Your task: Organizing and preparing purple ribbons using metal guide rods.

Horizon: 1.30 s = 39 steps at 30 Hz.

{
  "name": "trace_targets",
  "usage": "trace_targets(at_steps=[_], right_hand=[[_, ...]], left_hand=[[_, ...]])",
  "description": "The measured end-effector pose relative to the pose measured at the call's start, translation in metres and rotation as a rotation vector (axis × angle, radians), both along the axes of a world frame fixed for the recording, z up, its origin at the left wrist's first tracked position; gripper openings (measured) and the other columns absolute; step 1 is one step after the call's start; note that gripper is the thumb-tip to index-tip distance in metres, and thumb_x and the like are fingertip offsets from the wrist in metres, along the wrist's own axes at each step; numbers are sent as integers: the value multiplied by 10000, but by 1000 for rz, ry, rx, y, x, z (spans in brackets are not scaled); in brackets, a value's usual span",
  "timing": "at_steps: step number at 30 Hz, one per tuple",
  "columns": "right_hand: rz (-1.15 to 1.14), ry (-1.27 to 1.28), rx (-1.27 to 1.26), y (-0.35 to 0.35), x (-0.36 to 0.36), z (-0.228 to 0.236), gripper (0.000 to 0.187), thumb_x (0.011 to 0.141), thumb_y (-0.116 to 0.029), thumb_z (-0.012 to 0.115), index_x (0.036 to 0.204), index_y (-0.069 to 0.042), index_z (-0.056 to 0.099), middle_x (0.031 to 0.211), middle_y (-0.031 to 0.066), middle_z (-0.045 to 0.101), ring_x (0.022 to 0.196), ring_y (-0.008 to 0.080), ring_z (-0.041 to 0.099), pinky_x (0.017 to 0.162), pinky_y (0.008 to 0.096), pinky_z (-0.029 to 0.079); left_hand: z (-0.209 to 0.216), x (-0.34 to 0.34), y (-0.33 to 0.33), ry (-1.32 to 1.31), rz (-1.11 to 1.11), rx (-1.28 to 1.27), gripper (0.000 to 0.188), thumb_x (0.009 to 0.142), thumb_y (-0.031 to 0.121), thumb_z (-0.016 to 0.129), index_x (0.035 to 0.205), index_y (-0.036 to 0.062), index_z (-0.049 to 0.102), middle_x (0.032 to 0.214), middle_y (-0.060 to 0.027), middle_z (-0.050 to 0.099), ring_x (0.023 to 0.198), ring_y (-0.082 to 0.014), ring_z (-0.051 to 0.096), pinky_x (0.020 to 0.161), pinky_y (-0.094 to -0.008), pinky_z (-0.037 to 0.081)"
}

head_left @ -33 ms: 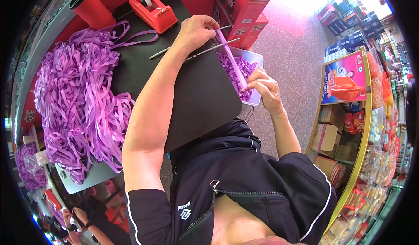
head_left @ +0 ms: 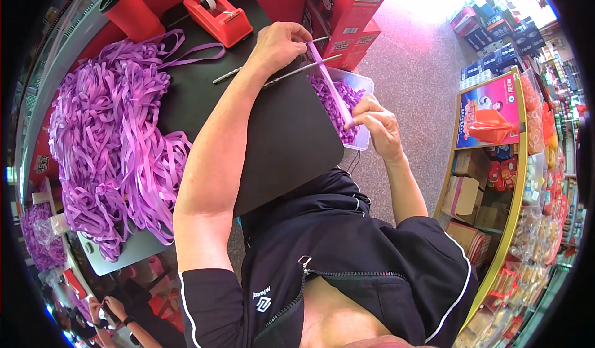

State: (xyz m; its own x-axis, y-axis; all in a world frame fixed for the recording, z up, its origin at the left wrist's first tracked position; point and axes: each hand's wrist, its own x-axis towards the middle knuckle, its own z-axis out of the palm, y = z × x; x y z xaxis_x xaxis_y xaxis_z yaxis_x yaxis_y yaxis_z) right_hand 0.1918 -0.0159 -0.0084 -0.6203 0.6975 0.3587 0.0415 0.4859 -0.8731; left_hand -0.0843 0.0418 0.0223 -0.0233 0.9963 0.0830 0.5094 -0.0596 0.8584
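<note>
My left hand [head_left: 280,45] is closed over the far right edge of a black board [head_left: 282,143], its fingertips pinching the upper end of a purple ribbon [head_left: 330,88]. The lower end is gripped between the thumb and fingers of my right hand [head_left: 377,127], so the strip is stretched between both hands. Two thin metal rods [head_left: 310,66] jut past the board's edge. The ribbon crosses one of them; my left hand partly hides the other. Below the ribbon, a clear plastic bin [head_left: 367,88] holds many small purple folded pieces [head_left: 353,95].
A big heap of purple ribbon [head_left: 118,137] lies left of the board. Behind it stand a red tape dispenser [head_left: 226,22] and a red cup [head_left: 133,16]. Red boxes [head_left: 347,13] rise beyond the bin. Shelves of packaged goods [head_left: 527,180] line the right; another person's hands [head_left: 111,308] show lower left.
</note>
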Motion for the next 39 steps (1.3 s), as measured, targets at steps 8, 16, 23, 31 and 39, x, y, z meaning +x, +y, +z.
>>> trace_targets(at_steps=[8,16,23,31,39], right_hand=[[184,332,-25,40,-34,43,349,901,-183,466,887,75,701,882,121,581,853,189,543,784,313,422],[288,329,-72,153,-107,58,374,994,-239,431,1019,54,664,1002,97,624,948,166,560,898,304,411],[291,172,-376,189,-132,12,407,1007,-324,414,1085,7,639,996,61,641,912,117,592,857,280,454],[228,-10,-453,192,-125,-23,417,972,-352,455,1043,2,664,1012,57,645,948,125,568,886,286,416],[240,-329,184,177,-88,-58,331,904,-283,529,1087,-32,642,1027,67,642,950,126,570,872,296,436]], left_hand=[[1,1,-2,5,12,-7,269,746,53,616,1004,18,686,898,-96,706,877,-174,667,834,-291,496],[1,2,0,78,21,56,285,720,43,618,995,29,693,920,-106,699,880,-191,657,829,-301,499],[8,2,-5,-30,73,16,505,701,49,650,1155,-57,453,937,-164,696,912,-222,660,832,-321,479],[7,2,-7,-50,103,20,480,691,53,658,1120,-22,458,926,-139,701,882,-207,649,808,-306,468],[11,6,-5,-32,73,2,439,705,43,642,1109,-16,480,929,-114,705,902,-191,644,817,-301,466]])
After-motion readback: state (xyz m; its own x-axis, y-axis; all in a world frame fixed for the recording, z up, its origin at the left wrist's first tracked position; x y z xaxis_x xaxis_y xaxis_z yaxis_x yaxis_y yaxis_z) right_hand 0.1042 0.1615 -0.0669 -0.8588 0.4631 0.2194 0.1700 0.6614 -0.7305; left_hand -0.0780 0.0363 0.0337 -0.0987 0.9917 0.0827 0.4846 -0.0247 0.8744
